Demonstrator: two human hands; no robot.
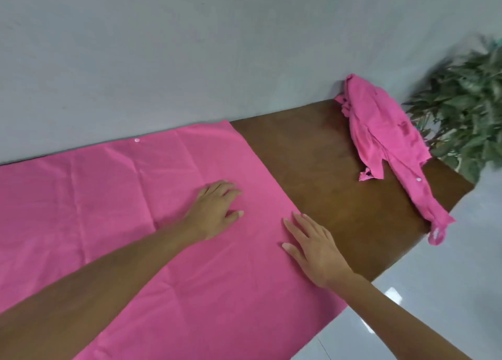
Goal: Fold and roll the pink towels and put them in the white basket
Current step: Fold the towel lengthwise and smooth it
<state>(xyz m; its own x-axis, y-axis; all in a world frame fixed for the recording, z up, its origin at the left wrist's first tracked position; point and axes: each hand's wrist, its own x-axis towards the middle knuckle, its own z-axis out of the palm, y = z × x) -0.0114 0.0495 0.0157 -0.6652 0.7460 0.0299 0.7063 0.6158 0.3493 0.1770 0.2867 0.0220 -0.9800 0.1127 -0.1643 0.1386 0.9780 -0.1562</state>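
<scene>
A large pink towel (114,202) lies spread flat over most of the brown wooden table (320,164), reaching from the wall to the front edge. My left hand (217,207) rests palm down on the towel near its right side, fingers loosely bent. My right hand (312,245) lies flat with straight fingers on the towel's right edge, fingertips at the border with bare wood. A second pink towel (385,142) lies crumpled at the table's far right end, one corner hanging over the edge. The white basket is not in view.
A grey wall (190,47) runs along the table's back edge. A green leafy plant (467,99) stands past the table's right end. Glossy light floor tiles (434,291) show below the front right.
</scene>
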